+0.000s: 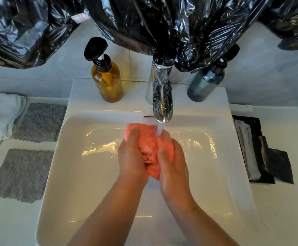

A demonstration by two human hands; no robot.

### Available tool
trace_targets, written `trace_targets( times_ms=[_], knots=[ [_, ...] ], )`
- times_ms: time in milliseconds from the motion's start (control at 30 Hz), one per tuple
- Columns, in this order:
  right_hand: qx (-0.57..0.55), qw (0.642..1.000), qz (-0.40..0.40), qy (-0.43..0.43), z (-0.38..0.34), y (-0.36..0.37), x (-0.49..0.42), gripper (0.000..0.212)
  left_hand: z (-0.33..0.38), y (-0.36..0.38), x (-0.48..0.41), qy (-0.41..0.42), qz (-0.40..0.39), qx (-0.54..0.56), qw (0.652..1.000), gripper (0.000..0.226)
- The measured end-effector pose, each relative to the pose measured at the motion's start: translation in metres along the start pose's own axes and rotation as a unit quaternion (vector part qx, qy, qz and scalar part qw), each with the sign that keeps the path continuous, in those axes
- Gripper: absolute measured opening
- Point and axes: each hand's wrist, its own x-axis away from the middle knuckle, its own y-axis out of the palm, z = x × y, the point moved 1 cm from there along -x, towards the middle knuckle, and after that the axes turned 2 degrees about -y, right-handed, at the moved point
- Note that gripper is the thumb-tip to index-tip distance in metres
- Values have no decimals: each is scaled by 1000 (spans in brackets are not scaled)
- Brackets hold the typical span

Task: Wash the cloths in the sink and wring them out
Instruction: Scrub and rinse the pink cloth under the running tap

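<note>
I see the sink (91, 183) below both hands. Two grey cloths (20, 174) lie flat, well left of the left hand (132, 157). It and the right hand (173, 167) grip the bunched pink cloth (150, 141) between them, under the running tap (162, 96).

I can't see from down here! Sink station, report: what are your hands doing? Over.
Left hand and right hand both gripping pink cloth under running tap. Near grey cloth, far grey cloth wait on counter, left. Nothing blocking.
</note>
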Motion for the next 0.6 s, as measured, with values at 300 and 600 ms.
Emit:
trace_targets(
  times_ms=[300,600],
  knots=[
    [40,998,42,-33,-18,-6,-18,21,15,-6,6,76,-135,-144,977,37],
    [-5,1000,1,24,-44,-11,-67,29,29,-7,20,61,-229,-192,952,26]
  ],
)
